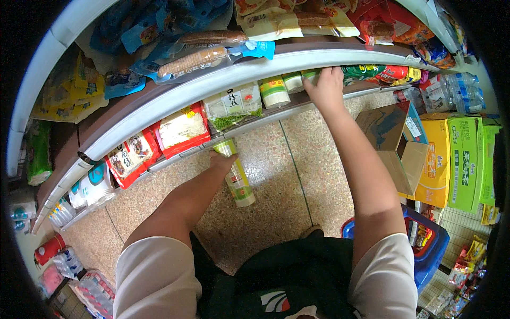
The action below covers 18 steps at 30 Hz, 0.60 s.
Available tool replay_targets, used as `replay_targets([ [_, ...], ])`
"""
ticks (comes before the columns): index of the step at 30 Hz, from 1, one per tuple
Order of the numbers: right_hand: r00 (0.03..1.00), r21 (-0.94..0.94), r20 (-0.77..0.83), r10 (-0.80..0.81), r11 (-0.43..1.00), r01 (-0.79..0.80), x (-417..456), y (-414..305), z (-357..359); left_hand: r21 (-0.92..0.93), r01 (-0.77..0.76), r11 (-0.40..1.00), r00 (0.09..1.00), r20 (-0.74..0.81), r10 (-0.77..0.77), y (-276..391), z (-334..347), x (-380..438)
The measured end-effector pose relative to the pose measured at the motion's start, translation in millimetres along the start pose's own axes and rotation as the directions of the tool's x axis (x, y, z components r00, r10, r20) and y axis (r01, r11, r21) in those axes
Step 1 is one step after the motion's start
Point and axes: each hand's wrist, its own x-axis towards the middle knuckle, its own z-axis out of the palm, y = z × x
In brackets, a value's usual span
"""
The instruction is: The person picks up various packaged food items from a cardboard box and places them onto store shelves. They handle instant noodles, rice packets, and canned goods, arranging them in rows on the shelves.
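Note:
My left hand (pixel 224 160) is closed around a green and yellow cylindrical pack of dried noodles (pixel 240 183), held above the floor in front of the lower shelf. At that shelf, my right hand (pixel 326 85) reaches in, its fingers against a green-wrapped cylindrical pack (pixel 310 75); its fingertips are partly hidden, so a grip cannot be told. Left of it lie similar cylindrical packs (pixel 275 93), a bag of white vermicelli (pixel 233 104) and two red-edged food bags (pixel 183 129). Green and red packs (pixel 368 73) lie to its right.
Above, a shelf with a pale metal edge (pixel 191 71) holds packaged sausages (pixel 195 62), one jutting over it. On the right are an open cardboard box (pixel 382 127), yellow and green cartons (pixel 462 163), bottles (pixel 464 91) and a blue plastic stool or basket (pixel 432 263) near my right arm.

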Motion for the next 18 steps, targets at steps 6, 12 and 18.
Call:
replay_targets([
  [6, 0.818, -0.246, 0.506, 0.274, 0.955, -0.167, 32.0, -10.1, 11.5, 0.159, 0.073, 0.985, 0.997, 0.02, -0.077, -8.4, 6.8, 15.2],
  [12, 0.739, -0.21, 0.562, 0.371, 0.928, -0.307, 39.4, -0.7, 12.4, 0.238, 0.092, 0.967, 0.994, 0.035, -0.103, 6.7, 4.5, -14.8],
  [18, 0.821, 0.149, 0.495, 0.285, 0.903, -0.403, 0.2, 17.2, -10.7, 0.242, 0.112, 0.964, 0.992, 0.023, -0.121, 6.6, 11.7, -20.3],
])
